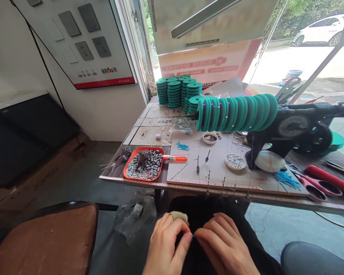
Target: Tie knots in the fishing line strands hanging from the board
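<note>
Your left hand (166,244) and right hand (226,244) are meeting fingertip to fingertip over your lap, below the surface (149,181) edge, both pinching a tiny blue piece (193,236). On the surface, an orange tray (129,162) is holding small metal parts.

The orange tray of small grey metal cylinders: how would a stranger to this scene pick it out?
Start at the worktable under the window. At its near left corner lies the orange tray, heaped with grey metal cylinders. The two small round dishes to its right are pale and hold beads.
</note>
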